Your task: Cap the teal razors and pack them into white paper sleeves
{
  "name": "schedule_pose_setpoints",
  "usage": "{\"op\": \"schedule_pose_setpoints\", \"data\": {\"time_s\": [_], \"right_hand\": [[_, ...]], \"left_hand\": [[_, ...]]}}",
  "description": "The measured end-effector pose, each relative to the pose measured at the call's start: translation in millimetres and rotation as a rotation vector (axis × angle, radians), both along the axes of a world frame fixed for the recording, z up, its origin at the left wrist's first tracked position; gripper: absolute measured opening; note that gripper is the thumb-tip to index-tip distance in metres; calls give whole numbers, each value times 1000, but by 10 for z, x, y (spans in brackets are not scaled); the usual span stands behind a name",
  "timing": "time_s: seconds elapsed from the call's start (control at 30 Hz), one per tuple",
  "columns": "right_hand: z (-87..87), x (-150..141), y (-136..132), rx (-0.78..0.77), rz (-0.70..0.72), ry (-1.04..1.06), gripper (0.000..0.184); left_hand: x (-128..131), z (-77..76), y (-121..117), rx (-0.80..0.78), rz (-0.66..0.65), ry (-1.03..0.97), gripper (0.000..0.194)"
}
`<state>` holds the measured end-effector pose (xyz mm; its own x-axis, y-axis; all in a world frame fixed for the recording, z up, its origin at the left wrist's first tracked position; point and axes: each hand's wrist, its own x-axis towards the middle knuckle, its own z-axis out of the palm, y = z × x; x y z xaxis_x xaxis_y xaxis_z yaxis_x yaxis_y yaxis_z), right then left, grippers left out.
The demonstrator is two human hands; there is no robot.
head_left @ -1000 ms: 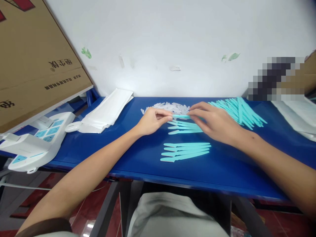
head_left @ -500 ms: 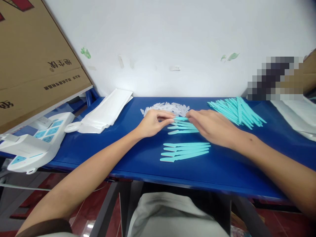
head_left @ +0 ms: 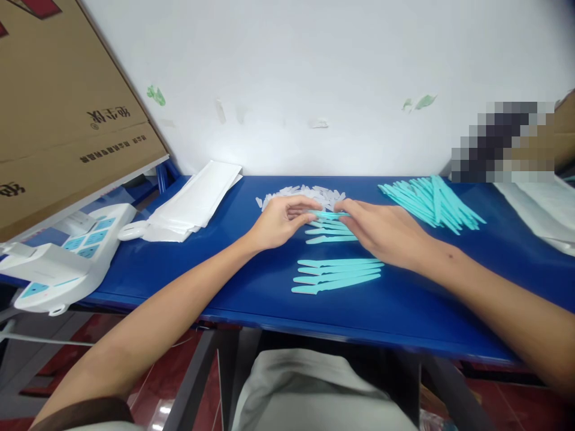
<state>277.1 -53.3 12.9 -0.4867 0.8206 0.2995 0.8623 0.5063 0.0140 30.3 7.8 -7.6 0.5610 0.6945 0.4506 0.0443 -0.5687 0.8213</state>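
Note:
A turquoise eyebrow razor (head_left: 330,215) lies level between my two hands. My left hand (head_left: 281,222) has its thumb and fingers closed around the razor's left end. At the other end my right hand (head_left: 381,233) pinches it, partly covering it. Just below, several more razors (head_left: 332,239) form a row, their right ends hidden by my right hand. Nearer to me is a second fanned row of razors (head_left: 339,275). Behind my fingers spreads a heap of small translucent blade caps (head_left: 314,194).
A loose pile of turquoise razors (head_left: 433,200) is at the back right of the blue table (head_left: 251,287). White packets (head_left: 202,197) and a power strip (head_left: 90,263) are on the left, below a cardboard box (head_left: 67,90). White sheets (head_left: 539,209) lie at the far right.
My right hand has moved slightly left, closer to my left hand, and its fingers have drawn together. The rows and piles look the same.

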Motion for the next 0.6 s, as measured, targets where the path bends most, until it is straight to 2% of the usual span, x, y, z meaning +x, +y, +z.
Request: {"op": "schedule_pose_setpoints", "data": {"time_s": [0.13, 0.2, 0.3, 0.43, 0.5, 0.6], "right_hand": [[-41, 37, 24, 34, 41, 50, 41], [-42, 48, 35, 27, 58, 71, 41], [-17, 49, 41, -17, 97, 136, 42], [63, 24, 14, -144, 168, 227, 40], [107, 9, -6, -215, 223, 253, 40], [150, -3, -27, -273, 285, 283, 40]], "left_hand": [[-18, -31, 38, -14, 21, 17, 44], [-42, -28, 60, 39, 61, 55, 48], [-94, 17, 81, 299, 115, 249, 40], [-165, 112, 92, 647, 108, 512, 51], [-189, 148, 95, 727, 114, 532, 55], [-198, 168, 84, 756, 100, 503, 54]]}}
